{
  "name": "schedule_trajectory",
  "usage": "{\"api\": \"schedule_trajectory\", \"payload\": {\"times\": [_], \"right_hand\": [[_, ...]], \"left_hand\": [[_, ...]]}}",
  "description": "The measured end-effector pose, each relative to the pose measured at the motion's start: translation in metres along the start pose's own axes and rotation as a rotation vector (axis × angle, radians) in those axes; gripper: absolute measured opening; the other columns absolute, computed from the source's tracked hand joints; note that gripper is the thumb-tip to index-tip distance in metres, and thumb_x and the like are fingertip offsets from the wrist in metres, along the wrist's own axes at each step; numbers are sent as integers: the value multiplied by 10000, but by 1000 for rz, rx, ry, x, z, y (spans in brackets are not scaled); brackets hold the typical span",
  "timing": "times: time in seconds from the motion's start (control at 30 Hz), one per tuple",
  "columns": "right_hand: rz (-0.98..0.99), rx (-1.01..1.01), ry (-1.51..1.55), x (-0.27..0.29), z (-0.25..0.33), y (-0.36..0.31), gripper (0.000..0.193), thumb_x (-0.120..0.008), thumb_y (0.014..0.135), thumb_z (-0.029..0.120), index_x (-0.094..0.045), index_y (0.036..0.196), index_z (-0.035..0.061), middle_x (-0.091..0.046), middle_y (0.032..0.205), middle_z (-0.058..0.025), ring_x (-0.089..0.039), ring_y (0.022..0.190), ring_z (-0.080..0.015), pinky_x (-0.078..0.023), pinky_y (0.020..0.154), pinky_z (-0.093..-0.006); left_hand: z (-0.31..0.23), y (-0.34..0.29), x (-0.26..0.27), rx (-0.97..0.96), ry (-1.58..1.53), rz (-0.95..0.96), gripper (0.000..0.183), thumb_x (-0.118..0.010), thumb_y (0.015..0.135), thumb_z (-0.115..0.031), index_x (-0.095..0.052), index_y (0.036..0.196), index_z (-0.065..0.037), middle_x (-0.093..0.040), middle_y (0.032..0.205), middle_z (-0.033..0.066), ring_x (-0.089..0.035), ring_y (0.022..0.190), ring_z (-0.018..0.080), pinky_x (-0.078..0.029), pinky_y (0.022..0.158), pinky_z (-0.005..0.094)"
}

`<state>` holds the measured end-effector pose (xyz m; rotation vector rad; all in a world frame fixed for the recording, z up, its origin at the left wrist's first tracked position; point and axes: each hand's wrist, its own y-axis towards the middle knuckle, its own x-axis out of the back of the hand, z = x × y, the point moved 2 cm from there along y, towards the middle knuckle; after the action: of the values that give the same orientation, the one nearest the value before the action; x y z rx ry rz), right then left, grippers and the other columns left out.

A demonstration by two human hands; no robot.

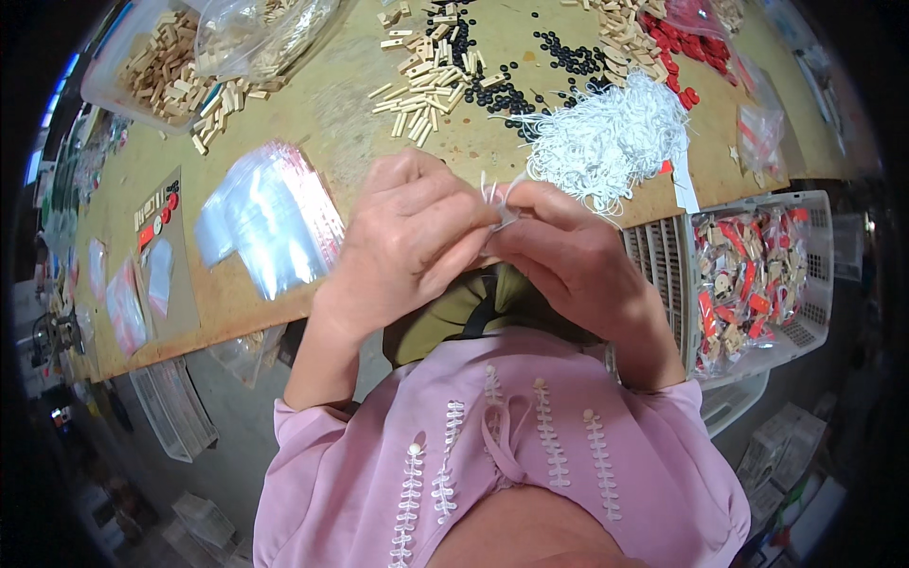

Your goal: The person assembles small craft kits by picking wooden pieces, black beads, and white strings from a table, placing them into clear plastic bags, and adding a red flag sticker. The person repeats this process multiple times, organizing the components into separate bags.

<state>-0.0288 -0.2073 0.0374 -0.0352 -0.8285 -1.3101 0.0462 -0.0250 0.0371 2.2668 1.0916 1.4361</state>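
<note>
Right of flat, clear plastic bags (275,227), the left hand (407,227) and right hand (573,246) sit together by the tan surface's (327,118) near edge, pinching thin white string (507,216); a slack pinch could drop it, or the tangled white string heap (611,133) snag it.

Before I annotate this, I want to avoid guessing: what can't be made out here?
All in the head view:
How the white cord runs between the fingertips: partly hidden by the left hand and right hand.
The clear bag's far end: cut off by the top edge.
Lower packets in the crate: hidden by those on top.
</note>
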Motion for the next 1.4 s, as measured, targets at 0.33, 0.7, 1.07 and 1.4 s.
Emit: {"api": "schedule_trajectory", "payload": {"times": [0.33, 0.7, 1.07, 1.4], "right_hand": [[-156, -17, -70, 17, 0, -5, 135, -710, 862, -67, -681, 976, 0, -693, 1216, -183, -699, 1040, -323, -553, 892, -365], [-199, -26, -51, 30, -28, -9, 137, -664, 910, -47, -622, 1030, 1, -664, 1201, -194, -665, 1053, -375, -548, 889, -400], [-253, -80, 113, 40, -45, -18, 186, -645, 861, -109, -658, 1012, 0, -689, 1186, -186, -694, 1033, -318, -545, 860, -360], [-171, -35, -89, 49, -51, 0, 87, -679, 866, -14, -678, 947, 18, -695, 1164, -149, -686, 1047, -300, -541, 896, -360]], "left_hand": [[60, -4, -12, 599, -191, 140, 188, -702, 911, -78, -682, 1095, -45, -647, 1001, 155, -686, 881, 306, -562, 793, 416], [85, 53, -41, 280, 35, 164, 136, -693, 860, -87, -715, 990, -56, -686, 901, 171, -684, 839, 374, -550, 763, 457], [110, 76, -68, 265, 284, 305, 107, -727, 830, -99, -698, 888, -15, -690, 882, 182, -687, 847, 398, -551, 768, 470], [62, 86, -14, 428, -574, 111, 64, -740, 907, -67, -750, 950, -21, -688, 759, -26, -593, 696, 27, -492, 630, 217]]}}
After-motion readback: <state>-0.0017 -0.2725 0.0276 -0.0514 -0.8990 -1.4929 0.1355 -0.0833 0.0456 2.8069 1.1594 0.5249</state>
